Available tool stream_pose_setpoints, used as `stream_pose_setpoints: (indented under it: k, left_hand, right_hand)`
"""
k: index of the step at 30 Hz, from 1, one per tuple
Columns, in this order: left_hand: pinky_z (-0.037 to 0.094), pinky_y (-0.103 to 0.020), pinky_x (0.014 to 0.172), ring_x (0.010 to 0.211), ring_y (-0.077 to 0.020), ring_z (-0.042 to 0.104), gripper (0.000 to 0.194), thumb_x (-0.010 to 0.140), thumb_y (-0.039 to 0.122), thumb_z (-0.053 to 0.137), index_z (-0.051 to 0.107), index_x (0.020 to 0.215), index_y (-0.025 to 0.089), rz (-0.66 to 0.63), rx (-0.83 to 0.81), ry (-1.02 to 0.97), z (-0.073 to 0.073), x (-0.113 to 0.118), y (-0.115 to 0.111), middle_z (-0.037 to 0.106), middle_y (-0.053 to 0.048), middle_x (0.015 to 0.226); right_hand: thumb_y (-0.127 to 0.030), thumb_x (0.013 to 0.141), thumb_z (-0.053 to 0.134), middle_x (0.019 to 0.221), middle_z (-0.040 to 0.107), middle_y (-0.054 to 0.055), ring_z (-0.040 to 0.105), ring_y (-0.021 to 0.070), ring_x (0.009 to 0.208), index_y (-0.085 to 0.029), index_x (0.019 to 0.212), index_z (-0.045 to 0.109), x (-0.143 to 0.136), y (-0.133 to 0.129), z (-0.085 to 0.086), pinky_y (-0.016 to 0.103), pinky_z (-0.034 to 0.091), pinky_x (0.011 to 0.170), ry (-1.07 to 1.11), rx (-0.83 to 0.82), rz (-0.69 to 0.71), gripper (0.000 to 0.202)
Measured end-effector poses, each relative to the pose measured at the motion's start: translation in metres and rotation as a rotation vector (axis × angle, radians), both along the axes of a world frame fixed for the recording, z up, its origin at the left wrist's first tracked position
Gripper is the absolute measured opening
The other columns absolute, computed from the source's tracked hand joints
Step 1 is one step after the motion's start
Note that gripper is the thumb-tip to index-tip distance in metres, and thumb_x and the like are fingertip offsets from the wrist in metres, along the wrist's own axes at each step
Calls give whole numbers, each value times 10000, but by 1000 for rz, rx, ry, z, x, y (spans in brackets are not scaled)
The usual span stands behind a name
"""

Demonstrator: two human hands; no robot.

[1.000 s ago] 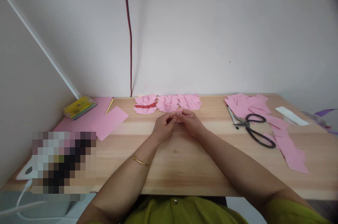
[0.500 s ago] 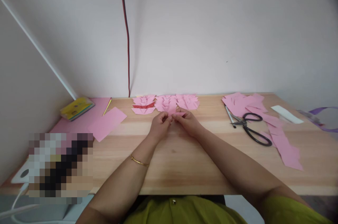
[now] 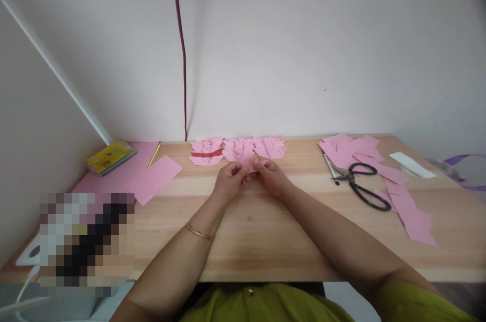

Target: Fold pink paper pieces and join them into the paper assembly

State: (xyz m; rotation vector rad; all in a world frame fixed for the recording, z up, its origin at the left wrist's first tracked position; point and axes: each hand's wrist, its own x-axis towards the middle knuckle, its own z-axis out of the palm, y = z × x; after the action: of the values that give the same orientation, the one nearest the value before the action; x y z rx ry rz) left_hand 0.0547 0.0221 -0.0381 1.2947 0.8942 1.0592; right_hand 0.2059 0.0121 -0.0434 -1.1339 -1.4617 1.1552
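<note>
"Where is the pink paper point(image 3: 248, 161)?"

"Over the bench point(image 3: 266, 236), just in front of the folded pieces point(image 3: 235, 152). Fingers of the left hand point(image 3: 228, 180) and right hand point(image 3: 276, 177) pinch its opposite sides, likely keeping it steady."

"And the scissors point(image 3: 351, 178)?"

"To the right, apart from both hands, presumably leaving them room."

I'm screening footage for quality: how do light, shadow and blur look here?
Head view: soft light, a faint shadow beside the red-and-black cable; head view: coarse mosaic at lower left, dark upper-right corner; head view: fine creases in the held pink paper too soft to read.
</note>
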Motion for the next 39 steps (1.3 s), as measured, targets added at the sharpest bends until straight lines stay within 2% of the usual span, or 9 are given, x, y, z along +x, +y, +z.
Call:
stream_pose_setpoints:
  k: [4, 13, 18, 26, 32, 36, 39]
  left_hand:
    - [379, -215, 522, 502, -75, 483, 203, 707, 317, 646, 550, 646, 150, 90, -31, -51, 1, 1, 0, 560, 19, 582]
    - [385, -214, 541, 511, -70, 481, 198, 696, 306, 653, 534, 653, 154, 150, -39, -68, -1, 2, -1, 547, 30, 589]
    - [371, -202, 534, 516, -70, 477, 193, 712, 287, 635, 513, 639, 155, 135, -11, -47, -1, 2, -1, 536, 35, 566]
    - [369, -202, 513, 488, -68, 474, 172, 706, 265, 620, 502, 644, 157, 168, -18, -63, 5, 2, -2, 551, 35, 563]
    - [378, -206, 516, 481, -68, 482, 188, 690, 280, 646, 509, 661, 154, 184, -34, -93, 4, 1, 0, 554, 36, 564]
    - [386, -211, 525, 488, -67, 486, 213, 690, 310, 655, 518, 658, 152, 129, -76, -107, 1, 1, 1, 576, 22, 601]
    - [387, -215, 537, 510, -79, 500, 242, 712, 352, 646, 538, 643, 148, 91, -43, 3, 0, 0, 1, 580, 9, 587]
  right_hand:
    - [-473, 760, 589, 684, 553, -4, 487, 131, 660, -181, 739, 592, -2, -3, 6, 271, 400, 649, 43, 6, 9, 292]
    - [-437, 750, 599, 681, 560, -8, 486, 129, 646, -180, 769, 610, -5, -4, 8, 269, 385, 622, 17, 3, -30, 257]
    - [-439, 772, 578, 674, 554, -5, 495, 129, 661, -172, 722, 599, -4, -3, 9, 265, 391, 643, 12, 41, 8, 272]
    - [-448, 802, 530, 643, 535, -11, 486, 129, 619, -181, 695, 562, -4, -1, 3, 270, 387, 621, -7, -5, -27, 290]
    - [-442, 806, 531, 661, 529, -12, 475, 122, 632, -177, 723, 557, -3, -3, 7, 263, 377, 622, -21, 11, -9, 279]
    - [-442, 784, 561, 654, 499, -24, 448, 120, 630, -180, 739, 555, -3, -4, 7, 259, 362, 609, -21, 49, -18, 265]
    - [-429, 800, 551, 633, 474, -33, 421, 112, 610, -184, 721, 538, -3, -3, 5, 253, 346, 597, 18, 62, -55, 257]
